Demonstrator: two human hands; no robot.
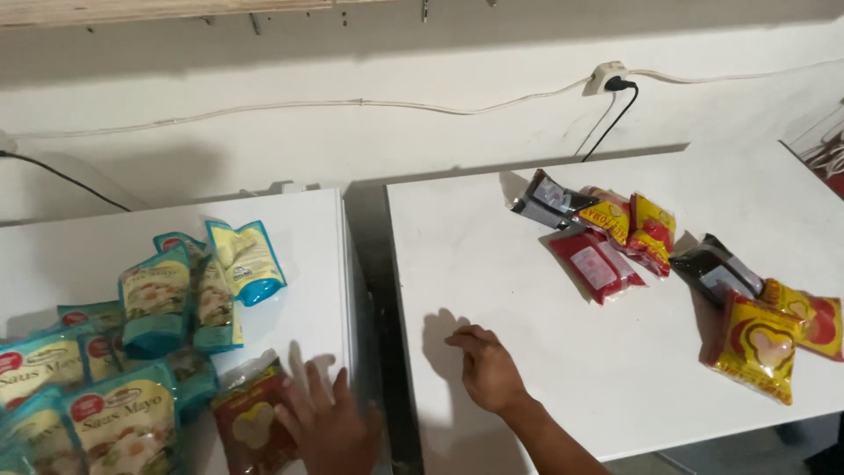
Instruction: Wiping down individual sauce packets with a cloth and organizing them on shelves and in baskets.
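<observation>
The left hand [330, 431] lies flat with fingers spread on a dark red sachet [251, 418] at the near right corner of the left surface [303, 264], just beside the dark gap between the two tops. Teal sauce pouches [167, 295] crowd that surface's left half, leaving a bare strip along its right edge. The right hand [485, 369] rests on the right surface [527, 290] near its front-left edge, fingers loosely curled, holding nothing. Red, yellow and black packets [607, 229] cluster toward the far right, more yellow packets [760, 347] sit near the right front edge, and the middle stays open.
</observation>
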